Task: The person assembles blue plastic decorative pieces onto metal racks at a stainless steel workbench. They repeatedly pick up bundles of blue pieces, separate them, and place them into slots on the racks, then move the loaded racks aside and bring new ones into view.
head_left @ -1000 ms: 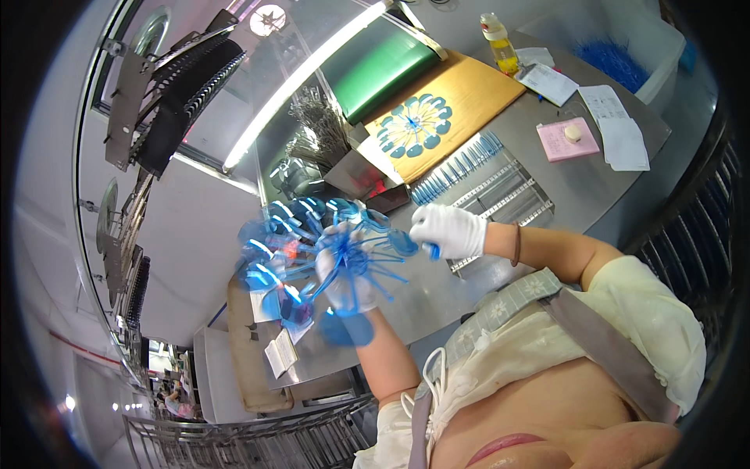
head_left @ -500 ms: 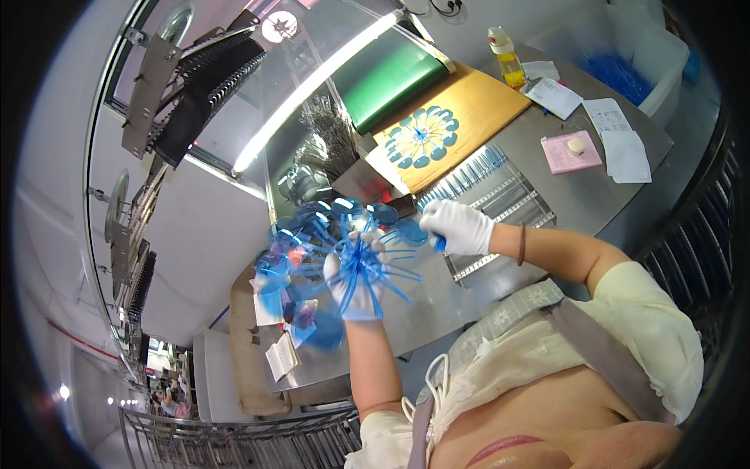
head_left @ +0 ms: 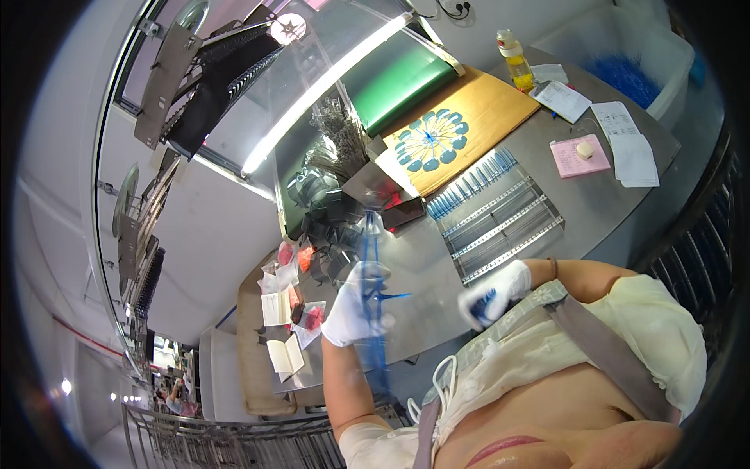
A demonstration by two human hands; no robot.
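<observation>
My left hand (head_left: 353,306), in a white glove, is closed on a blue spoked piece (head_left: 373,270). The piece appears nearly edge-on as a thin upright band, smeared by motion, with a dark blue spike jutting to the right. Nearer my body, my right hand (head_left: 500,293), also gloved in white, is closed around a small dark blue thing (head_left: 486,303); its kind I cannot make out. The two hands are apart. Beyond them, a flower-shaped piece with blue rounded petals (head_left: 431,139) lies on a tan board (head_left: 492,109).
A metal rack (head_left: 508,227) with a row of blue pieces (head_left: 471,184) stands on the grey table (head_left: 601,187). A black phone-like slab (head_left: 404,213), a yellow bottle (head_left: 516,62), a pink pad (head_left: 578,159) and papers (head_left: 631,156) lie around. Dark strips (head_left: 332,234) stand behind my left hand.
The blue spoked piece has turned from facing me to nearly edge-on in my left hand. My right hand has moved away from it, down and to the right toward my body.
</observation>
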